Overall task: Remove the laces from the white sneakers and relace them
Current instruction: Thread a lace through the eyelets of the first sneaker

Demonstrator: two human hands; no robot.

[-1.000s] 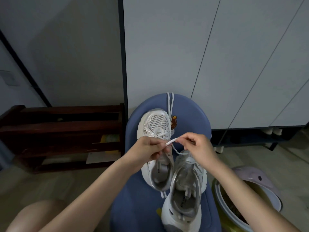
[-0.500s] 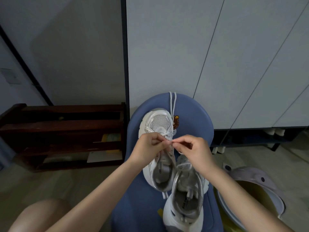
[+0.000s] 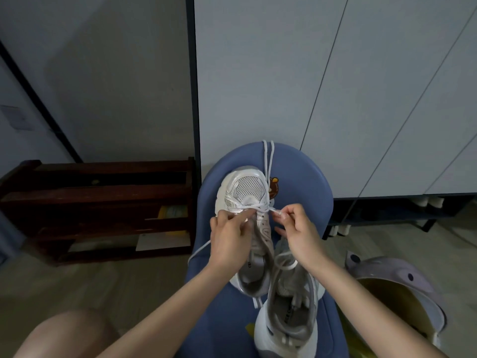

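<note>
Hands pinched thin white lace point(image 3: 254, 208) across far white mesh sneaker point(image 3: 244, 195): left hand point(image 3: 229, 239) at 9 o'clock, right hand point(image 3: 296, 233) at 3.

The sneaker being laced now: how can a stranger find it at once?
Find the blue chair before the white cabinet doors. Two white sneakers lie on it; take the farther sneaker, with both hands at its lace. The nearer sneaker lies untouched.
</note>
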